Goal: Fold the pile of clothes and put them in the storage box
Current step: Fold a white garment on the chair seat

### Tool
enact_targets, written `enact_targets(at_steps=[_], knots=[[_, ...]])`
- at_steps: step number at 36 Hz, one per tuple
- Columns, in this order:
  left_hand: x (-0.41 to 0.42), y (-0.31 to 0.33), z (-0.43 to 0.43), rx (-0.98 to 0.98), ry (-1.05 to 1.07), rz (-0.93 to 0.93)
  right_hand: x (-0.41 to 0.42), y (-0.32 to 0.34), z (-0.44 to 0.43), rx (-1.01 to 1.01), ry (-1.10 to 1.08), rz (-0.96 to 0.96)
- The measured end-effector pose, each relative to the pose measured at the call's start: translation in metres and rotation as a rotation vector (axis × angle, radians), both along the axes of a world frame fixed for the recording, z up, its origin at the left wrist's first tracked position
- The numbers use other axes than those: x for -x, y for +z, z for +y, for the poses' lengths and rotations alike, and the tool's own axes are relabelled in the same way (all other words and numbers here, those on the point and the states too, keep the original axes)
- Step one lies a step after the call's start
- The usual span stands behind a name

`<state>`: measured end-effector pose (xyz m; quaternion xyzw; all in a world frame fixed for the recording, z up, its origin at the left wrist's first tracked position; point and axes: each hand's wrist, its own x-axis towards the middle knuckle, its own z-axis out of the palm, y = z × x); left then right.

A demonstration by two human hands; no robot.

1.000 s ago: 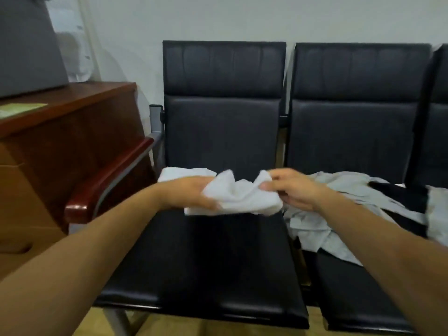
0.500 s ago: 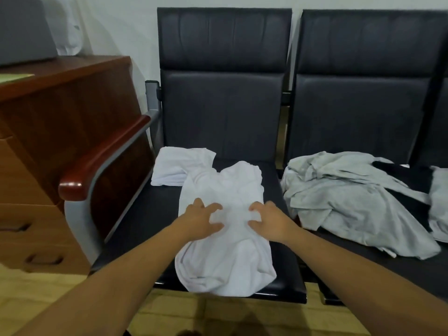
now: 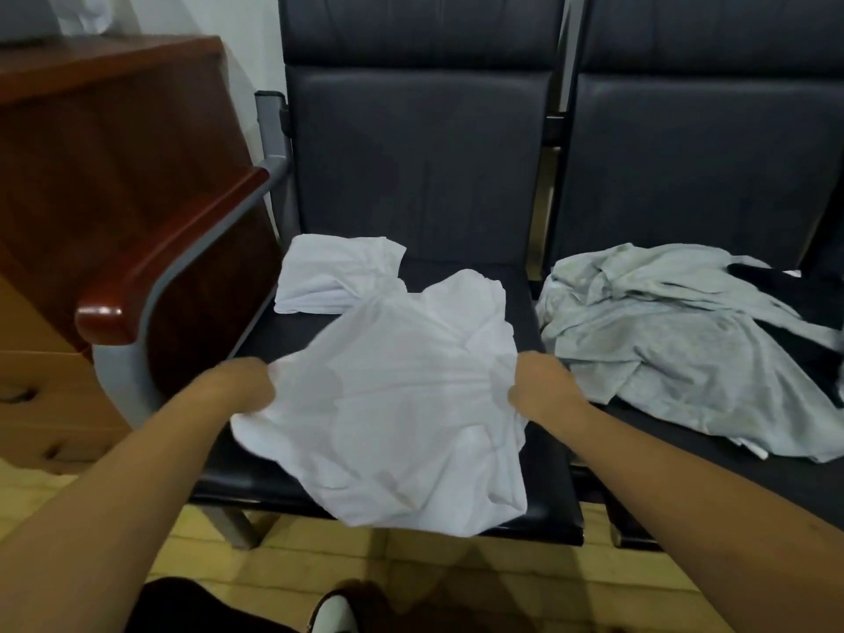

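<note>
A white garment (image 3: pixel 397 404) lies spread over the left black seat (image 3: pixel 292 331), its lower end hanging past the front edge. My left hand (image 3: pixel 242 386) grips its left side and my right hand (image 3: pixel 543 386) grips its right side, stretching the cloth between them. A folded white garment (image 3: pixel 333 278) rests at the back left of the same seat. A crumpled pile of grey clothes (image 3: pixel 662 340) with a black piece (image 3: pixel 785 290) lies on the right seat. No storage box is in view.
A wooden cabinet (image 3: pixel 105 175) stands at the left, beside the chair's red-brown armrest (image 3: pixel 169 262). Black seat backs (image 3: pixel 420 153) rise behind. Yellow tiled floor (image 3: pixel 502 587) and my shoe (image 3: pixel 333 616) show below.
The white garment was held bunched in the air, then laid on the seat under my hands. Now my hands have moved apart to its sides and pull it wide.
</note>
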<state>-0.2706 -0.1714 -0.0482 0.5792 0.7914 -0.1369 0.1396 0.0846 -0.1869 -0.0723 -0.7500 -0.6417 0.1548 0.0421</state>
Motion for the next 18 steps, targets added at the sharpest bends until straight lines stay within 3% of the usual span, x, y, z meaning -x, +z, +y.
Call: enact_targets(at_steps=[4, 7, 10, 14, 16, 18], knots=[[0.022, -0.007, -0.002, 0.067, -0.028, 0.074, -0.013, 0.007, 0.008, -0.004, -0.239, 0.301], [0.021, -0.012, 0.012, -0.073, -0.021, -0.003, -0.020, 0.005, 0.007, -0.038, -0.305, 0.303], [0.010, -0.015, 0.019, -0.231, -0.167, -0.064, -0.015, 0.005, 0.004, -0.077, -0.295, 0.315], [-0.032, -0.006, -0.004, -0.405, -0.389, -0.364, 0.005, 0.000, -0.005, -0.014, -0.171, 0.248], [-0.058, -0.002, -0.021, -0.337, -0.492, -0.493, 0.015, -0.007, -0.010, 0.069, -0.101, 0.157], [-0.086, -0.001, -0.040, -0.144, -0.550, -0.595, 0.020, -0.013, -0.016, 0.050, -0.054, 0.076]])
